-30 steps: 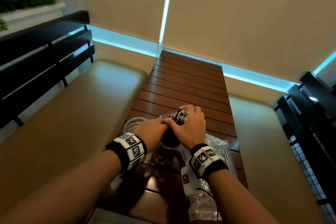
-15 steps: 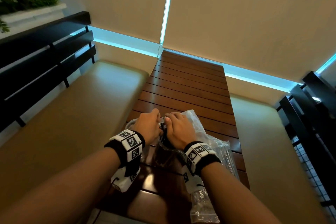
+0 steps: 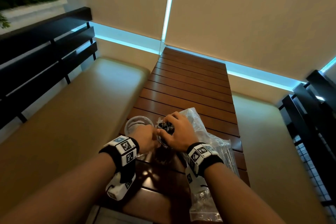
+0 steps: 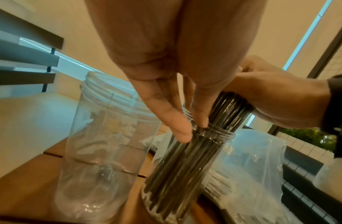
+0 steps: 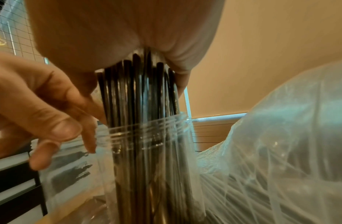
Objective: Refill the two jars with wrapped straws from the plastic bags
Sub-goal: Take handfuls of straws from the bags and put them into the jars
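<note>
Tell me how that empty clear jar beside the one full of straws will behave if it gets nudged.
The empty jar looks like thin clear plastic holding nothing, so probably light and easily shoved. It is tall and narrow, so a knock near its rim may tip it. Once on its round side, it would likely roll across the slatted table.

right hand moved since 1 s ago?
Yes. The right hand has drawn back along the wooden table slats toward the person, lowering the straws into the jar.

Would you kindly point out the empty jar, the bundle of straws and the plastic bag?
empty jar [image 4: 101,145]: left wrist view, clear side wall.
bundle of straws [image 5: 141,91]: right wrist view, stems above the rim.
plastic bag [image 3: 221,148]: head view, crumpled film beside the right wrist.
</note>
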Action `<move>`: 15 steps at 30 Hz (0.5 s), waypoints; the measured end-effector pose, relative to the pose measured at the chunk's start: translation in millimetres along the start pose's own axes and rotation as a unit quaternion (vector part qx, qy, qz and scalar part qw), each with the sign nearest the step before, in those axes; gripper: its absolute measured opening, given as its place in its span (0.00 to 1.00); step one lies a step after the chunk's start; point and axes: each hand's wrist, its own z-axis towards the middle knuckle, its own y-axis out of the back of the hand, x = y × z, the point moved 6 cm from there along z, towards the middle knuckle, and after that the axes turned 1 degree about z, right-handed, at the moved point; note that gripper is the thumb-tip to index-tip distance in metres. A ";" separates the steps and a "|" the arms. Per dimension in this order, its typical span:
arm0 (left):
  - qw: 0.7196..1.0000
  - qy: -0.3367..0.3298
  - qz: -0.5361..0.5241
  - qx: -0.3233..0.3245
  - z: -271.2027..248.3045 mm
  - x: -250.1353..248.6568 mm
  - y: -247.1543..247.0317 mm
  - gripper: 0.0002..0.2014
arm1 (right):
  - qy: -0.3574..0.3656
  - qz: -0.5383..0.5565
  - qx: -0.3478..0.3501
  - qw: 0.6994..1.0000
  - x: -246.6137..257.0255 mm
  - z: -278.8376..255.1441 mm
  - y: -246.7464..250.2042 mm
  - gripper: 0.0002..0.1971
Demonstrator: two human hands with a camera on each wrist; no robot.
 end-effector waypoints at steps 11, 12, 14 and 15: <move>0.985 -0.081 0.144 0.046 -0.5 -21.1 -16.5 0.08 | -0.007 -0.032 -0.007 0.999 -7.2 10.1 -2.4 0.30; 0.983 -0.090 0.155 0.050 -0.1 -22.8 -18.9 0.08 | -0.012 -0.038 -0.013 0.999 -6.8 12.6 -4.0 0.27; 0.974 -0.111 0.186 0.060 -1.6 -29.6 -19.7 0.10 | -0.022 -0.047 -0.032 0.998 -5.0 16.3 -7.0 0.20; 0.970 -0.119 0.203 0.066 -2.3 -32.0 -19.9 0.11 | -0.027 -0.042 -0.043 0.998 -4.5 17.4 -8.8 0.16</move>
